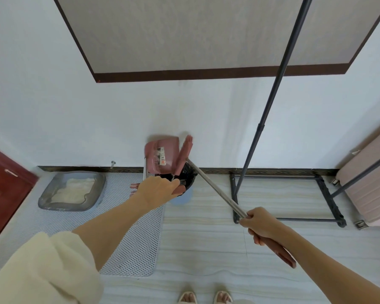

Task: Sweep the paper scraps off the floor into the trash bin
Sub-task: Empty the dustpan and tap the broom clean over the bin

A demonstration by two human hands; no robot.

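Observation:
My left hand grips the pink dustpan by its lower edge and holds it tipped up above the trash bin, a light blue bin lined with a black bag. My right hand is closed around the metal handle of the pink broom. The broom head is raised beside the dustpan's right side, over the bin's mouth. I see no paper scraps on the floor; the dustpan's inside is turned away from me.
A grey litter tray sits on a perforated mat at the left wall. A dark clothes rack stands to the right, with a pink suitcase beyond it. A red door is at far left. My feet stand on pale tiles.

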